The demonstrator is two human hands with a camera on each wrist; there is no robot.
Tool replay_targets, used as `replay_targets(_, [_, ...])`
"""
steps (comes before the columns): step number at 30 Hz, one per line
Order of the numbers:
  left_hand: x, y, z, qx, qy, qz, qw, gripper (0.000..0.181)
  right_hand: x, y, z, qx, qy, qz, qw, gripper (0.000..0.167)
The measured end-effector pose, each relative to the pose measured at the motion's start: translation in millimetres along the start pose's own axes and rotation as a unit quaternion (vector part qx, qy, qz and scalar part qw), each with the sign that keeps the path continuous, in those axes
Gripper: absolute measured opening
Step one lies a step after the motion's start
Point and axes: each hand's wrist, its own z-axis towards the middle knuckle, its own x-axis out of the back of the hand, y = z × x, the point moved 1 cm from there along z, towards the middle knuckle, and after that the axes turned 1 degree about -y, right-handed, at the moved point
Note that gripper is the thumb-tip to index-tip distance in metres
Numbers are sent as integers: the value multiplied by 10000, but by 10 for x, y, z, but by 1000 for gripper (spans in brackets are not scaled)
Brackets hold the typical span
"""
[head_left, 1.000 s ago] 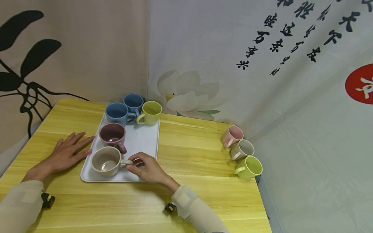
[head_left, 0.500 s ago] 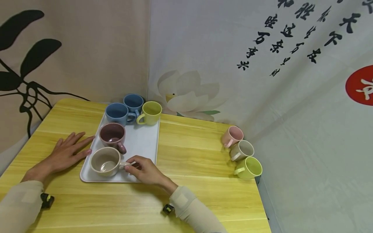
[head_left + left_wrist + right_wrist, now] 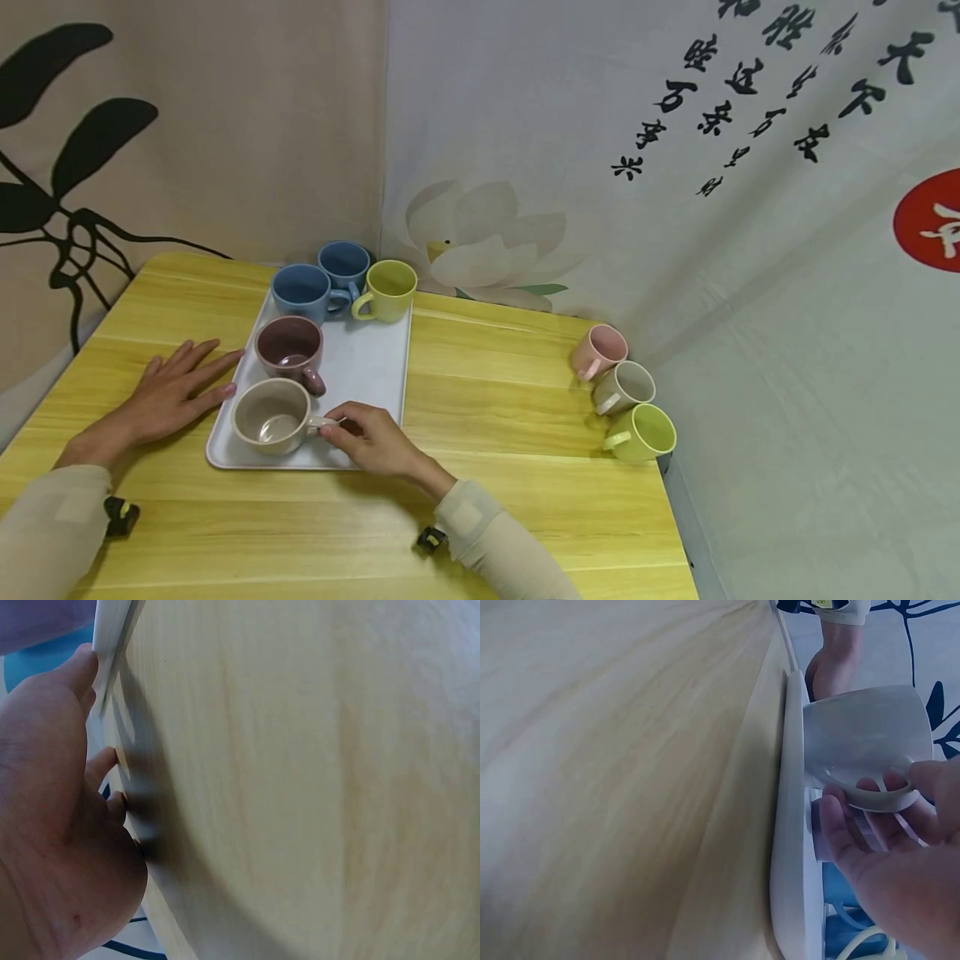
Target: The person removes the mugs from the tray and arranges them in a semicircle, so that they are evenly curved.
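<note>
Right hand (image 3: 378,437): thumb and fingers pinching the handle of a glossy beige round cup (image 3: 267,417). Cup upright on the near-left part of a white rectangular tray (image 3: 365,358) with rounded corners, close to the front rim; handle points right.

Left hand (image 3: 176,396): fingers straight and spread, palm down on the yellow wood-grain desk (image 3: 495,408). Thumb and index tip meet the tray's left rim.

Just behind the beige cup, a glossy plum-coloured cup (image 3: 288,346), handle toward the near right. Very close; cannot tell if the two touch. Far end of tray: a wide blue cup (image 3: 302,289), a second blue cup (image 3: 343,263) with its base hidden, and a yellow-green mug (image 3: 388,296) at the right rim.

Room: white tray surface runs right of the plum cup, from the yellow-green mug down to the right hand. Right of the tray, a broad stretch of wood reaches to a row at the desk's right edge: pink mug (image 3: 597,350), grey-beige mug (image 3: 624,386), lime-green mug (image 3: 641,432), the last nearest and close to the drop. Printed fabric backdrop (image 3: 480,100) rises along the desk's back edge.
</note>
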Motion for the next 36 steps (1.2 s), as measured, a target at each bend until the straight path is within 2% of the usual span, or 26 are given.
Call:
replay_targets(9, [-11,-11,3,3,8,3,10000,68,-15,4,1,113,131,-85,9998,17])
replay_targets(18, [-30,-44,10,-3,-8,8,10000,68,-14,5,-5,49,129,-80,9999,17])
replay_targets(36, [-14,-6,-1,-50,70,-19,10000,68,-42,25,4,-52,137,342,9993,19])
